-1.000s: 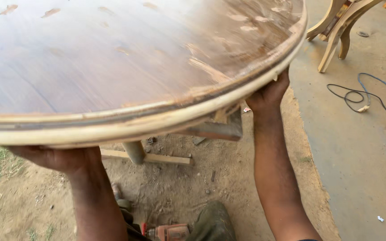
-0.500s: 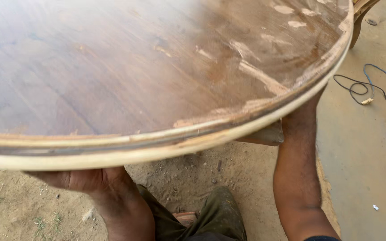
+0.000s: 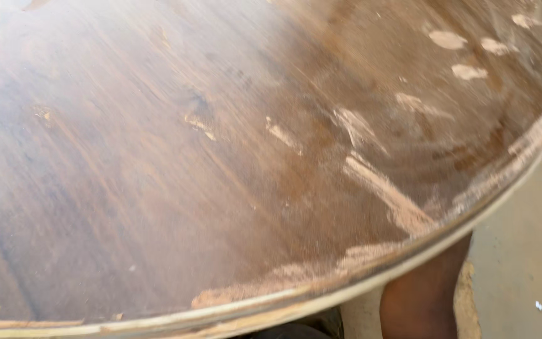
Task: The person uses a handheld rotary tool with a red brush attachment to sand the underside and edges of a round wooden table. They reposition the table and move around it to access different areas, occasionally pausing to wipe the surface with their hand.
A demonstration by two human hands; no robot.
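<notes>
The round wooden table top fills almost the whole head view, tilted so that its curved rim runs from the lower left up to the right edge. The surface is dark brown, with pale scraped patches where the finish is gone, thickest along the rim and toward the upper right. Below the rim at the lower right a forearm rises and passes under the wood; it is probably the person's right arm, though the picture is blurred and the view is too close to be sure. Neither of the hands shows: both are hidden under the top, so I cannot tell how far they are closed or exactly where they grip. Beside the arm lies a strip of concrete floor with a small white scrap on it.

Judging from the tilt, the weight looks to lean toward one side, and a hold on the worn, flaking rim could slip. The top also blocks the person's sight of the ground, so a stumble, or the rim striking something unseen, seems the likeliest trouble
</notes>
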